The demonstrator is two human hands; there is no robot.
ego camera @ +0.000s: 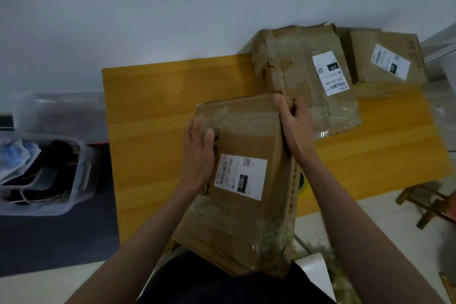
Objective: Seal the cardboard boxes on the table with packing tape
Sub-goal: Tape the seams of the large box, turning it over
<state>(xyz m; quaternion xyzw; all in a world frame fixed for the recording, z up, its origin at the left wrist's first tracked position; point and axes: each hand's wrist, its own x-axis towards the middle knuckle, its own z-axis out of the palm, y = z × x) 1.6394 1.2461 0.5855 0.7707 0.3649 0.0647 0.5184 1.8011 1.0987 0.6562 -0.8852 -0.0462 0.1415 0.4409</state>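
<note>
A worn cardboard box [246, 145] with a white shipping label stands tilted at the near edge of the yellow table [153, 116], leaning toward me. Clear tape crosses its top. My left hand [198, 155] lies flat on the box's left side, fingers straight. My right hand [293, 126] grips the box's far right corner, thumb on top and fingers curled over the edge. A second, crumpled box [303, 76] and a third box [387, 59] lie at the table's far right. A yellow-green tape roll [303, 184] peeks out behind the held box.
A clear plastic bin [44, 175] full of clothes and bags sits on a dark mat to the left. A wooden stool [429, 205] stands at the right. The white wall rises behind the table.
</note>
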